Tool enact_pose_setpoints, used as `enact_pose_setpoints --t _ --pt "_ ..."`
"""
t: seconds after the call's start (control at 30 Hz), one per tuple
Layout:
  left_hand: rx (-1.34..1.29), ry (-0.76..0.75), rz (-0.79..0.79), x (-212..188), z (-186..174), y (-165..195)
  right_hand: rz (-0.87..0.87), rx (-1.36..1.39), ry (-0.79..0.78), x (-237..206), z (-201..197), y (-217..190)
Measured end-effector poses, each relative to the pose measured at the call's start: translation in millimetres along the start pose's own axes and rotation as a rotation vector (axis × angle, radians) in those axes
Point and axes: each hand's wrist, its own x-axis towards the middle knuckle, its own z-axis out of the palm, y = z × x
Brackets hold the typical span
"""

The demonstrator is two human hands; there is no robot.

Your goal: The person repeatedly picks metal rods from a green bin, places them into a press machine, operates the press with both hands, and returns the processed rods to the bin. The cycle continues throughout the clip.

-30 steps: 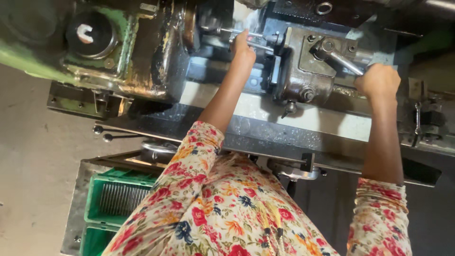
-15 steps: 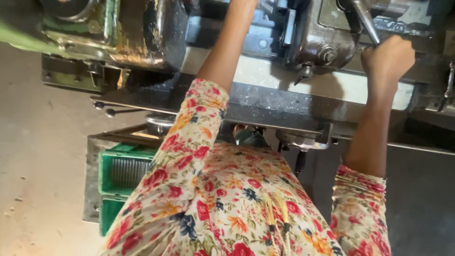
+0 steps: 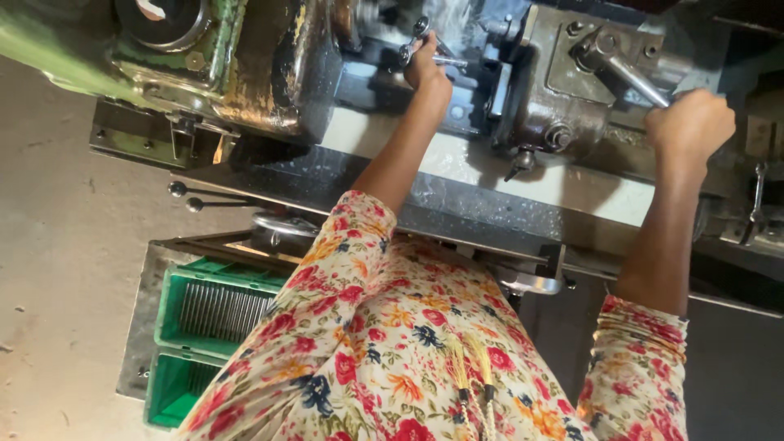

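Head view: left hand [image 3: 425,69] grips small metal handle [image 3: 415,39]; right hand [image 3: 690,122] clasps long lever [image 3: 633,77].

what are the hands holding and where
Right hand grips the outer end of a steel lever. Left hand grasps a small metal handle at its end.

A pale, worn concrete floor [image 3: 57,269] spreads along the left, catching soft daylight. On it, beside the machine's base, sits a metal tray [image 3: 135,327] holding two green plastic crates [image 3: 175,306], one filled with thin metal rods [image 3: 224,310].
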Motion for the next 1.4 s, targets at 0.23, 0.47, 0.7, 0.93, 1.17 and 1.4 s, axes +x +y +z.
enact_pose_setpoints --t 0.23,0.47,0.7,0.93,1.17,1.4 --pt "-0.003 0.013 -0.031 7.8 4.2 11.2 0.037 0.022 0.005 7.6 -6.5 -4.0" --pt "0.126 0.067 -0.052 2.6 0.1 19.5 0.019 -0.062 0.053 9.8 0.9 0.1" --pt "0.01 -0.067 -0.054 19.3 7.9 32.4 0.023 0.013 0.056 8.4 2.7 1.6" --pt "-0.012 0.051 -0.221 31.3 14.8 42.6 -0.004 -0.02 0.078 7.1 0.5 1.2" --pt "-0.297 0.063 -0.321 29.9 24.3 35.1 -0.024 0.016 0.049 1.9 -3.9 4.9" --pt "-0.305 0.053 -0.381 37.8 25.6 39.6 0.074 -0.028 0.068 2.2 -5.3 -7.6"
